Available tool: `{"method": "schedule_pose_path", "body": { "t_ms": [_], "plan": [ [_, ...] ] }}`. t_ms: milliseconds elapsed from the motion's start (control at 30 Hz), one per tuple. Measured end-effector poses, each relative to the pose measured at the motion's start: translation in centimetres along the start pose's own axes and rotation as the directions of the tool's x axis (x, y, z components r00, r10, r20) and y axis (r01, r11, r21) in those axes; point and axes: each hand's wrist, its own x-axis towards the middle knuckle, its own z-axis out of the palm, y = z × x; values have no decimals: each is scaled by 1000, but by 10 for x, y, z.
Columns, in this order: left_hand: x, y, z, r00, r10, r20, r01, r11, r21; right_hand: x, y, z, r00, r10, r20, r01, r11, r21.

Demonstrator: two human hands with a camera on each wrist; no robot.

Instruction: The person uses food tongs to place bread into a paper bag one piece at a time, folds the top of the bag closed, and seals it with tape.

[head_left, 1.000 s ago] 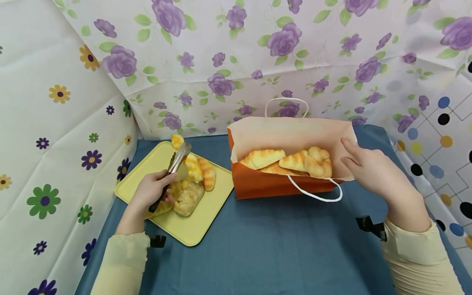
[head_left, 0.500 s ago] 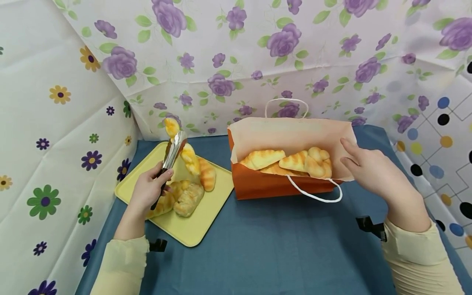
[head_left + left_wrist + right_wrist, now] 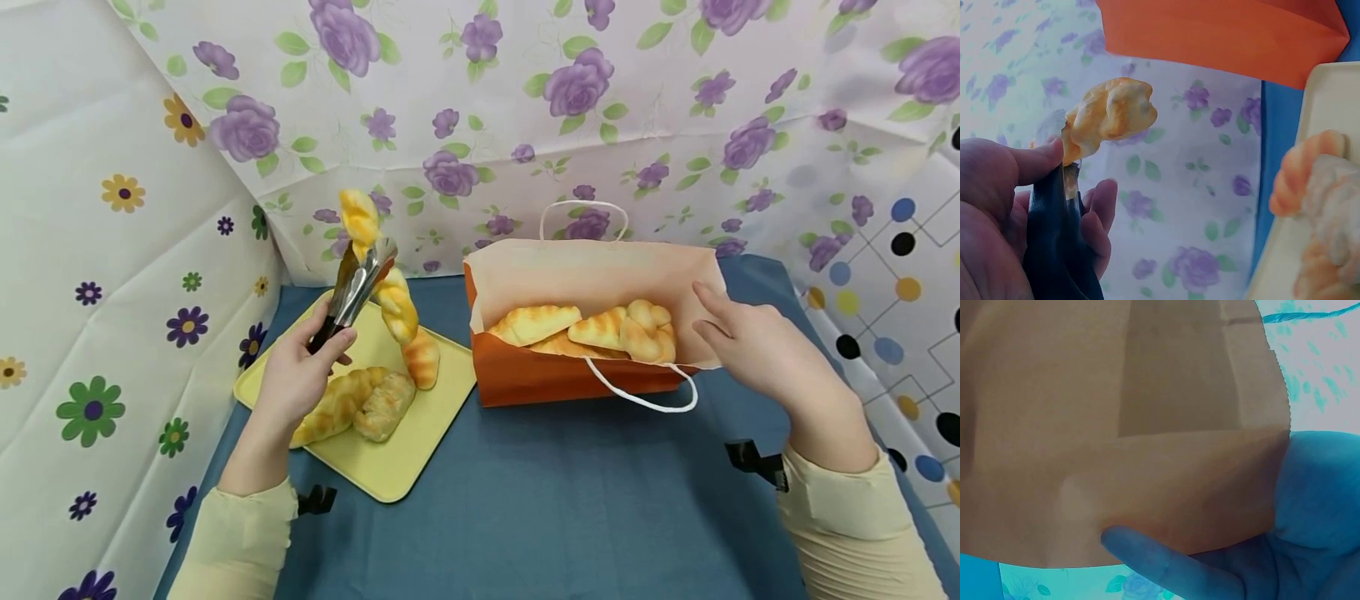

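My left hand (image 3: pixel 288 375) grips black-handled metal tongs (image 3: pixel 360 279), raised above the far part of a yellow tray (image 3: pixel 390 479). A yellow twisted bread (image 3: pixel 397 307) is clamped crosswise in the tongs, its ends sticking out on both sides; the left wrist view shows one knobbly end of this bread (image 3: pixel 1110 115). Beneath, a ridged bread roll (image 3: pixel 422 362) and several other breads (image 3: pixel 386 407) lie on the tray. My right hand (image 3: pixel 765 342) holds the right side of an orange paper bag (image 3: pixel 570 379), one finger (image 3: pixel 1160 559) lying against the paper; its other fingers are partly hidden.
Several breads (image 3: pixel 536 322) lie inside the wide-mouthed bag, which stands right of the tray. White cord handles (image 3: pixel 645 402) hang at its front and rise at its back. Patterned cloth walls (image 3: pixel 450 100) enclose the blue-covered table (image 3: pixel 555 500).
My left hand has lifted the tongs and the twisted bread up off the tray, uncovering the breads below. The right hand and the bag have stayed put.
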Motion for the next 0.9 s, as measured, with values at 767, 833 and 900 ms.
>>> {"method": "schedule_pose_path", "body": {
  "t_ms": [767, 833, 900],
  "plan": [
    [-6, 74, 5, 914, 404, 30, -398, 883, 251, 2, -1, -2, 1000, -15, 1, 15, 1000, 23],
    [-6, 80, 7, 901, 432, 41, -427, 868, 254, 2, -1, -2, 1000, -16, -2, 16, 1000, 18],
    [-6, 86, 9, 888, 458, 55, -455, 850, 267, 2, -2, -2, 1000, -15, -2, 15, 1000, 23]
  ]
}}
